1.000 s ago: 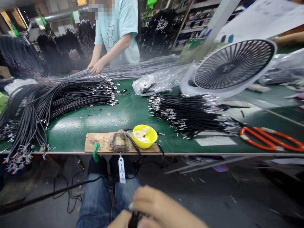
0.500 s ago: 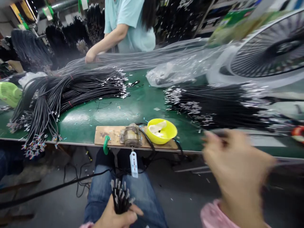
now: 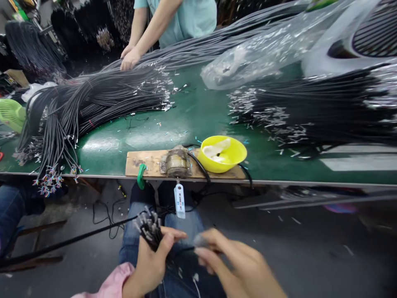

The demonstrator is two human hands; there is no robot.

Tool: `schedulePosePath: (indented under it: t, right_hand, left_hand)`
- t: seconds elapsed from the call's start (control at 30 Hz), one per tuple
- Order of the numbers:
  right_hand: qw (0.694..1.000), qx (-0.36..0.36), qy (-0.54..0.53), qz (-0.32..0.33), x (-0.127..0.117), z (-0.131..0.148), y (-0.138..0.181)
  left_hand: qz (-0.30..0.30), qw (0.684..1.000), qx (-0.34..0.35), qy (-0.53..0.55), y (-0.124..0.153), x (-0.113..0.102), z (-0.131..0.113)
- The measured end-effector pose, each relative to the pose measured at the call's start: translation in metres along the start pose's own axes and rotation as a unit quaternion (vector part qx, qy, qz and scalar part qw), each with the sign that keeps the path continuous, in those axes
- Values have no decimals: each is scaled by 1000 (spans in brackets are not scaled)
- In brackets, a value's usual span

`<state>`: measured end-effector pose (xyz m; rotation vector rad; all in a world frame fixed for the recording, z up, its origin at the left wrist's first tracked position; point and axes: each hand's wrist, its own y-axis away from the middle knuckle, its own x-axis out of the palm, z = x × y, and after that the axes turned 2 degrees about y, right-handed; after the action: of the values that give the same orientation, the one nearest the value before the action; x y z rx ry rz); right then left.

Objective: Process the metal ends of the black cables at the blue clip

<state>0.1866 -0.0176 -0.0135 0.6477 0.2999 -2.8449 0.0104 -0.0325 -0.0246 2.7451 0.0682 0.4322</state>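
Low over my lap, my left hand (image 3: 151, 258) is closed around a bundle of black cables (image 3: 150, 229), whose silvery ends point up and away from me. Its thumb and forefinger reach to the right. My right hand (image 3: 231, 258) is just beside it, fingers pinched and blurred by motion. A thin dark cable (image 3: 186, 249) runs from the pinch toward the bundle; its end is unclear. Straight ahead at the table edge is a small motor (image 3: 177, 162) on a wooden board (image 3: 145, 159), with a light blue tag-like piece (image 3: 179, 202) hanging from its shaft.
A yellow bowl (image 3: 225, 163) with white pieces sits on the board beside a green clamp (image 3: 141, 176). Cable piles lie left (image 3: 108, 103) and right (image 3: 325, 111) on the green table (image 3: 192, 114). Across it, a person (image 3: 189, 20) handles long grey cables. A plastic bag (image 3: 242, 66) and fan (image 3: 375, 33) stand behind.
My right hand has moved from the right cable pile down and left to beside my left hand, bringing a cable. The view has tilted down. The other person now has both hands on the cables.
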Motion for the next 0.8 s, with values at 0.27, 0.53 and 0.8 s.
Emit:
schedulePosePath:
  t: [0.27, 0.53, 0.8]
  right_hand:
    - [982, 63, -176, -20, 28, 8, -40]
    - [980, -74, -53, -177, 47, 18, -33]
    - [973, -67, -141, -172, 59, 12, -27]
  left_hand:
    - [-8, 996, -82, 18, -1, -2, 16]
    - [-52, 996, -79, -1, -2, 0, 17]
    - [-3, 997, -77, 22, -4, 0, 17]
